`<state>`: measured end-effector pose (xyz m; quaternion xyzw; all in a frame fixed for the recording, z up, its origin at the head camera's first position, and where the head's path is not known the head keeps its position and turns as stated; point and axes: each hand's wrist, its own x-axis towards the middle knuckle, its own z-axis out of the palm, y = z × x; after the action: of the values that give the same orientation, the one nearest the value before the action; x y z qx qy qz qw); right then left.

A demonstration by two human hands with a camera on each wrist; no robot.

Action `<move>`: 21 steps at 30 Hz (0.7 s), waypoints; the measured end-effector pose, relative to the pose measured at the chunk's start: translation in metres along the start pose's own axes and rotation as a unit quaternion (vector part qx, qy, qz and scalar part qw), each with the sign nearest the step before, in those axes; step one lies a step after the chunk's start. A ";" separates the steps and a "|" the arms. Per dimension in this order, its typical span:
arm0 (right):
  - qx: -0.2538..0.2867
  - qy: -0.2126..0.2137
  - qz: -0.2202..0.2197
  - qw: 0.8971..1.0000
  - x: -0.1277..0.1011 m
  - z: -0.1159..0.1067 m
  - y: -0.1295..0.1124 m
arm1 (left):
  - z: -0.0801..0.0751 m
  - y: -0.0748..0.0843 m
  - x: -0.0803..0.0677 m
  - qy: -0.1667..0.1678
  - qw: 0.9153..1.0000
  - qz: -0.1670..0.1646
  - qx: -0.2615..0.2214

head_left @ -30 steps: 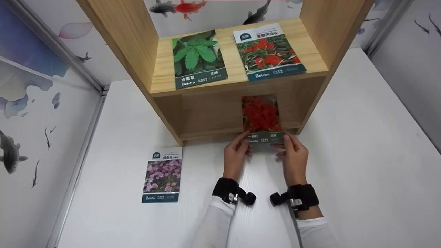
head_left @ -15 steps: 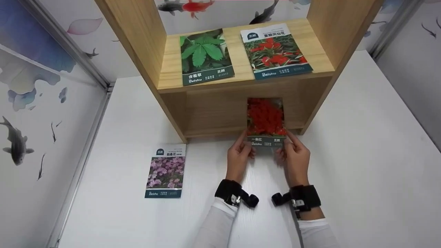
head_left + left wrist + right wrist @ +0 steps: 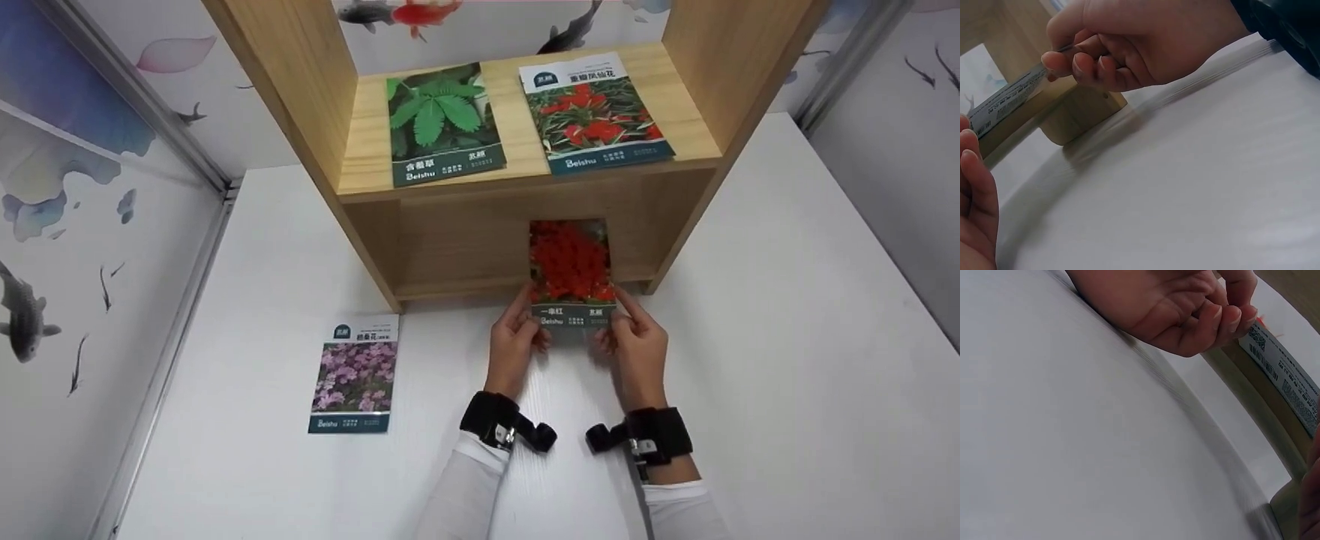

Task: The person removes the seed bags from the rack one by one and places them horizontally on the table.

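A seed packet with red flowers (image 3: 571,262) is held at the front of the lower shelf compartment, its picture facing up. My left hand (image 3: 514,341) pinches its lower left edge, and my right hand (image 3: 639,345) pinches the lower right edge. Both wrist views show the packet's pale printed back with a barcode (image 3: 1283,377), raised above the white table. In the left wrist view the thumb and fingers of the left hand (image 3: 1112,48) close on one end of the packet (image 3: 1008,101).
The wooden shelf (image 3: 525,184) stands ahead, its side panels rising left and right. On its upper board lie a green-leaf packet (image 3: 442,120) and another red-flower packet (image 3: 596,112). A purple-flower packet (image 3: 355,375) lies on the white table (image 3: 787,375) to the left.
The held packet has come slightly down and toward me. Both hands have shifted their grip a little higher along its side edges. The other packets lie as before.
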<state>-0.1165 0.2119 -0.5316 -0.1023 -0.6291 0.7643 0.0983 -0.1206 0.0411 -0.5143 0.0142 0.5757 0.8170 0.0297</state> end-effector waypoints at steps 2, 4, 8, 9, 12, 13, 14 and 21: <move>-0.007 -0.004 0.008 1.000 -0.003 -0.001 -0.001 | 0.000 0.000 -0.001 0.002 1.000 -0.009 -0.009; -0.018 -0.009 0.011 1.000 -0.006 -0.001 -0.001 | 0.000 0.001 -0.002 0.004 1.000 -0.012 -0.012; -0.028 -0.021 0.006 0.999 -0.009 -0.003 -0.001 | 0.000 0.002 -0.003 0.010 1.000 -0.016 -0.012; -0.031 -0.023 0.003 0.999 -0.010 -0.003 -0.001 | 0.000 0.002 -0.003 0.012 1.000 -0.016 -0.010; -0.035 -0.022 0.001 0.999 -0.013 -0.005 0.001 | 0.001 0.001 -0.005 0.016 1.000 -0.021 -0.008; -0.037 -0.020 0.001 0.999 -0.014 -0.005 0.001 | 0.001 0.001 -0.006 0.016 1.000 -0.021 -0.008; -0.039 -0.018 0.000 0.999 -0.014 -0.005 0.001 | 0.001 0.002 -0.006 0.015 1.000 -0.021 -0.007; -0.016 -0.019 0.001 1.000 -0.015 -0.003 0.001 | 0.000 0.003 -0.005 0.010 1.000 -0.013 -0.023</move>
<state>-0.1012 0.2106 -0.5327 -0.0903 -0.6429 0.7560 0.0837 -0.1153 0.0399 -0.5113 -0.0019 0.5572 0.8296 0.0355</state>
